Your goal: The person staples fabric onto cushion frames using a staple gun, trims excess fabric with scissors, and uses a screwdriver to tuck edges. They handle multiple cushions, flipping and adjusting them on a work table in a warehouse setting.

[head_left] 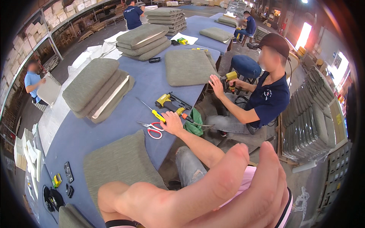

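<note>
My left hand (243,182) is raised very close to the camera, large and partly cut off, with its fingers stretched out and nothing seen in it. On the blue table my right hand (173,123) has its fingers on the yellow handle of a screwdriver (155,113), whose long thin shaft points away to the left. Red-handled scissors (153,129) lie beside that hand, blades apart. Just beyond it rests a yellow and black staple gun (171,102), its hose running right. A grey-green cushion (119,161) lies nearest me, partly covered by my left arm.
Stacked cushions (95,89) stand left, with more stacks (142,41) farther back. At right, a seated co-worker (266,91) holds a yellow staple gun (232,78) against a cushion (186,68). Wrapped cushions (310,125) stand beyond. A phone (68,171) lies near left.
</note>
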### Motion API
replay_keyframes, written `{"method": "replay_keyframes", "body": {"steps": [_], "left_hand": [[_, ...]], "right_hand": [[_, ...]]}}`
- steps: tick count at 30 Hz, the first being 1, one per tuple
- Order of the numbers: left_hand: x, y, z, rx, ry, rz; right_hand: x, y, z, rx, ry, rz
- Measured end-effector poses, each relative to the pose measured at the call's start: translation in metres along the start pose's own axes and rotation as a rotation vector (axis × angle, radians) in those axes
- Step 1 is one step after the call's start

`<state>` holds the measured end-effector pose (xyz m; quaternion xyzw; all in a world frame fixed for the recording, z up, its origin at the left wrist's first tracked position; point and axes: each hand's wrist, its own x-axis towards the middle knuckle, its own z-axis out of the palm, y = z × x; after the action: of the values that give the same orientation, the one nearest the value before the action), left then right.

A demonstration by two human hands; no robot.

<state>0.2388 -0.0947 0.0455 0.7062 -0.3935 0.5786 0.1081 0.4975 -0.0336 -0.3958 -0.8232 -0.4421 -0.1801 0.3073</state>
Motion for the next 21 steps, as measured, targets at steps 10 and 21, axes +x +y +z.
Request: {"method": "replay_keyframes", "body": {"steps": [10, 21], "left_hand": [[-0.045, 0.014, -0.091, -0.287, -0.688, -0.089], [-0.093, 0.032, -0.097, -0.151, -0.553, -0.660]], "right_hand": [[0.006, -0.019, 0.003, 0.030, 0.007, -0.028], [-0.001, -0.008, -0.008, 0.030, -0.026, 0.016]]}}
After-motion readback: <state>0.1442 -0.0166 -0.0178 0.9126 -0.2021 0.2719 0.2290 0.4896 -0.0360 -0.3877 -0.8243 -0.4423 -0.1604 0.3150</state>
